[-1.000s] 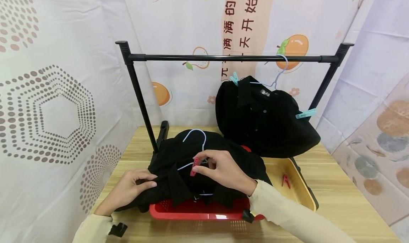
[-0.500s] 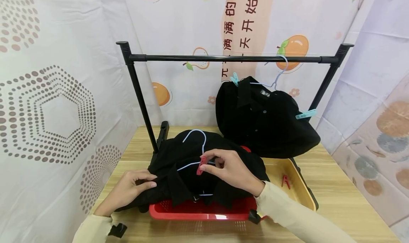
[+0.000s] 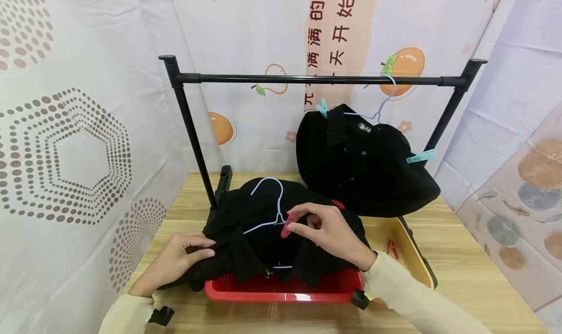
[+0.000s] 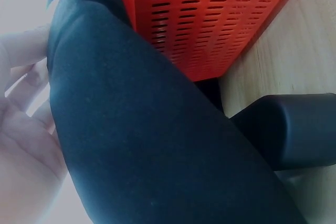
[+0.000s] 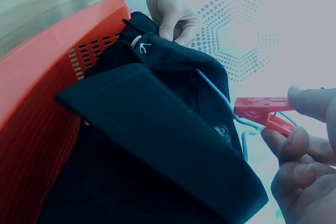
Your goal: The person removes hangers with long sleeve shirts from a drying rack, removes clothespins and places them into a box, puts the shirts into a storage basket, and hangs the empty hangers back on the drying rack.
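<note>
The right hand point(image 3: 331, 231) pinches a small red plastic clothespin point(image 3: 288, 225) near the neck of a black fabric shirt point(image 3: 268, 244); the left hand point(image 3: 186, 256) grips the cloth to one side. The shirt (a pale-blue, slim hanger point(image 3: 279, 202) in its neck) lies over a red perforated plastic basket point(image 3: 254, 297).

Right hand point(image 3: 328, 230) pinches red clothespin point(image 3: 287, 225), seemingly above shirt point(image 3: 272, 244).

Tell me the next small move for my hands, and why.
I'd probably carry the red clip to the front shirt's shoulder on the right hand's side. That hand pinches the clip beside the hanger, while the left hand grips the opposite side. The hung shirt bears teal clips on both sides; I see none fastened to the front shirt.
</note>
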Motion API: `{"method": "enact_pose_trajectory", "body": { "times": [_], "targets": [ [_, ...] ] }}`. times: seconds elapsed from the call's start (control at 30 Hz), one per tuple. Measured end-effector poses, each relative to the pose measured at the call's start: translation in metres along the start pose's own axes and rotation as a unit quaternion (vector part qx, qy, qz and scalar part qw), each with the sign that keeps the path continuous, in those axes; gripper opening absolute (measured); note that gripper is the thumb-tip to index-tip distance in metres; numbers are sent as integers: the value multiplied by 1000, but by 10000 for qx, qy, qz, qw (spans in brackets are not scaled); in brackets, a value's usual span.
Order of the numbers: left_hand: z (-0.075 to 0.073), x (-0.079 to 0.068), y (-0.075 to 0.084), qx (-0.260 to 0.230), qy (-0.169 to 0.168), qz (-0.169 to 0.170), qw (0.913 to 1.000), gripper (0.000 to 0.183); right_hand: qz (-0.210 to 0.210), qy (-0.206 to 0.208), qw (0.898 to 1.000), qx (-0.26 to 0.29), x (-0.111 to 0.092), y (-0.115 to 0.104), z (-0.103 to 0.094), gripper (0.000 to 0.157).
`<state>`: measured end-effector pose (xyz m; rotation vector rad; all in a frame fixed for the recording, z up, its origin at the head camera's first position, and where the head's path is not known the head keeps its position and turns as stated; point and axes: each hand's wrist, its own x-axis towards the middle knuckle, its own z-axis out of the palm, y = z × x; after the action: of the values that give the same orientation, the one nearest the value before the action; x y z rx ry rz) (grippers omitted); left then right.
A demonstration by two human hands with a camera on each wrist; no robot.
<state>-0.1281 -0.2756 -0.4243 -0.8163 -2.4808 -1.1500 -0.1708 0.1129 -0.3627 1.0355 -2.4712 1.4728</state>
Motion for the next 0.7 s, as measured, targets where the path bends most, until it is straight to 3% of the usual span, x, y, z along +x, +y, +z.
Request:
{"method": "enact_pose_trajectory", "body": {
  "times": [0.27,0.7],
  "targets": [
    [0,-2,0,-57,-10,-66,10000,22,305,96,9993,178,-8,7,-6,27],
    [0,-2,0,-34,1,-49,10000,22,321,270,9988,243,-21,15,-20,26]
  ]
}}
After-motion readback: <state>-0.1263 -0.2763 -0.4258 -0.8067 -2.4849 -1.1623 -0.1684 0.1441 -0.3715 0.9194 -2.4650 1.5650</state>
